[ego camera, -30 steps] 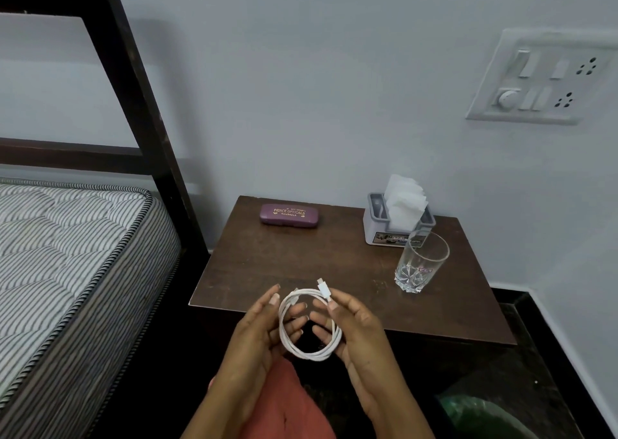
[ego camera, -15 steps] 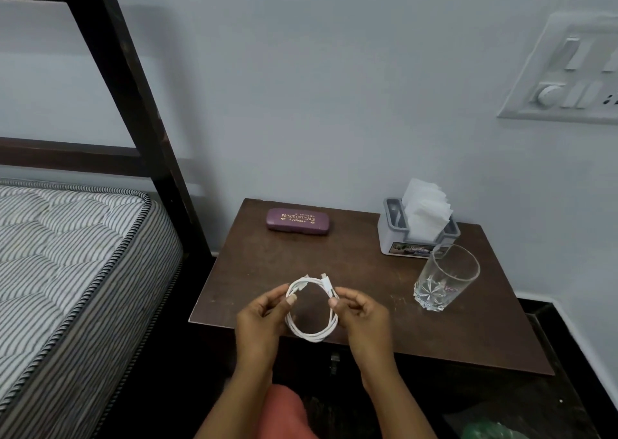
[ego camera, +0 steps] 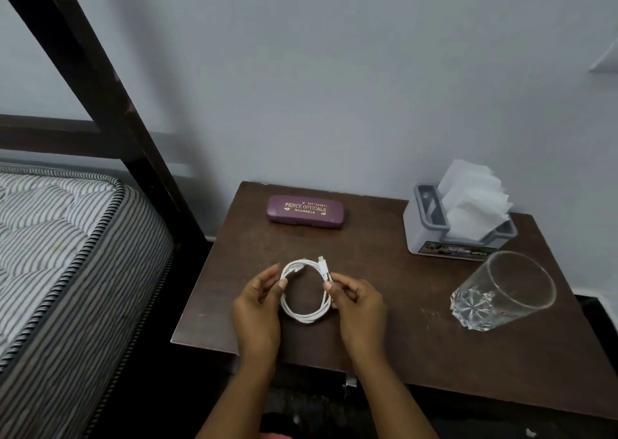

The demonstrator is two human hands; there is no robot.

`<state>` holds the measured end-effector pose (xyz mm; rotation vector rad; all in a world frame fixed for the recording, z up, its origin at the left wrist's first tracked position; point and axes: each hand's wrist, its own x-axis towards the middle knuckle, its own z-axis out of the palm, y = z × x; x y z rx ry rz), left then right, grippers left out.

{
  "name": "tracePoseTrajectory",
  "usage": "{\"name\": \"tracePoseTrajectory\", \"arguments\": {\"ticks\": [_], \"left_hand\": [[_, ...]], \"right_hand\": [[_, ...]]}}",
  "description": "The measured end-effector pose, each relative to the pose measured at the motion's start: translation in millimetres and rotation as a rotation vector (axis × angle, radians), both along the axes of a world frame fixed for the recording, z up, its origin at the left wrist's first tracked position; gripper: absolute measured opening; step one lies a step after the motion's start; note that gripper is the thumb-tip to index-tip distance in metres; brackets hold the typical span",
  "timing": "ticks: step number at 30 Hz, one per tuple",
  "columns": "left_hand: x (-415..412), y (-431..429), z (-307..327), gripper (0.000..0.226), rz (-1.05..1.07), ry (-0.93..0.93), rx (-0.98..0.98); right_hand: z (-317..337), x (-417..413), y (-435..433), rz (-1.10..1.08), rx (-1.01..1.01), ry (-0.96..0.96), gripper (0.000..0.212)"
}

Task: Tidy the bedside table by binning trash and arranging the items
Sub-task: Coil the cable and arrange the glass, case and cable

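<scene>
A coiled white charging cable [ego camera: 306, 314] is held over the front left part of the dark wooden bedside table [ego camera: 418, 348]. My left hand [ego camera: 255, 311] pinches the coil's left side and my right hand [ego camera: 359, 304] pinches its right side, close to one plug end. A purple spectacle case [ego camera: 306, 211] lies at the table's back left. A grey tissue holder [ego camera: 458, 227] with white tissues sticking up stands at the back right. In front of that holder is a clear drinking glass [ego camera: 505, 293].
A striped mattress [ego camera: 57, 254] on a dark bed frame [ego camera: 100, 80] fills the left side, close to the table's left edge. The grey wall runs right behind the table. A corner of a switch plate [ego camera: 607, 60] shows at the far right.
Both hands have carried the coiled cable forward from near my body to above the table top. The camera has come closer and shifted left, so the switch plate has slid almost out of view.
</scene>
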<state>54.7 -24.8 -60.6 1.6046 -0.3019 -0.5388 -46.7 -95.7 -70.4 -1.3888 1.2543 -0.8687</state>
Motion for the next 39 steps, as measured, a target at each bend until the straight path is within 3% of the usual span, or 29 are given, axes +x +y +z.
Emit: {"name": "tracePoseTrajectory", "arguments": {"ticks": [14, 24, 28, 32, 39], "left_hand": [[6.3, -16.6, -12.1, 0.019, -0.003, -0.413, 0.458], [22.8, -13.8, -7.6, 0.028, 0.048, -0.327, 0.222], [66.9, -26.5, -15.7, 0.044, -0.087, -0.398, 0.233], [96.2, -53.5, -18.0, 0.059, -0.239, -0.35, 0.255], [104.1, -82.0, -25.5, 0.064, -0.281, -0.393, 0.269]], "right_hand": [[-5.2, 10.6, -13.5, 0.079, -0.242, 0.241, 0.012], [-8.6, 6.0, -21.1, -0.038, -0.13, 0.049, 0.019], [-4.9, 9.5, -41.0, -0.042, -0.096, 0.031, 0.032], [4.2, 26.5, -72.5, 0.094, -0.019, 0.117, 0.049], [-2.8, 38.0, -92.9, 0.121, -0.063, 0.224, 0.05]]}}
